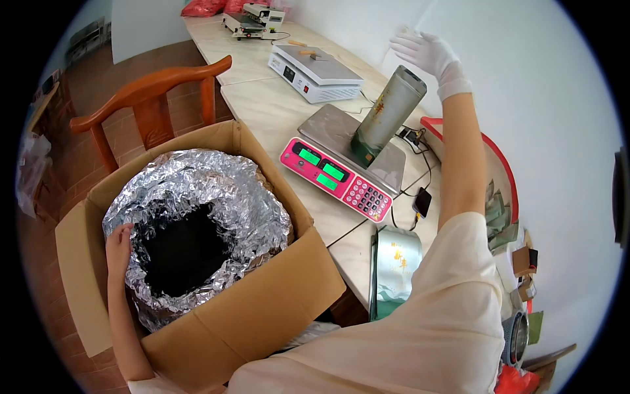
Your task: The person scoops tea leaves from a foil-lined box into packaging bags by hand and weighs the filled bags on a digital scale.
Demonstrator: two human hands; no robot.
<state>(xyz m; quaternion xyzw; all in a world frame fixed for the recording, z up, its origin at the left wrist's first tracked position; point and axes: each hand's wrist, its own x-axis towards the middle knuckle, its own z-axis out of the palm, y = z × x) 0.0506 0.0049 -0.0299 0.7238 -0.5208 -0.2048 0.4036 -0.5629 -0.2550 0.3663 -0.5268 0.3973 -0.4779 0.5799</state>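
Note:
My bare left hand is at the left rim of a crumpled silver foil liner, its fingers bent onto the foil edge. Inside the liner lies a dark mass, too dark to make out. A cardboard box surrounds the liner. My right hand, in a white glove, is raised with fingers stretched out and nothing in it. Just below it, a tall silver-green pouch with gold lettering stands open-topped on the steel plate of a pink digital scale, whose green displays are lit.
Flat silver-green pouches lie at the table's near edge. Behind the scale sits a white flat-topped machine; farther back is a sealing machine. A phone and cables lie right of the scale. A wooden chair stands behind the box.

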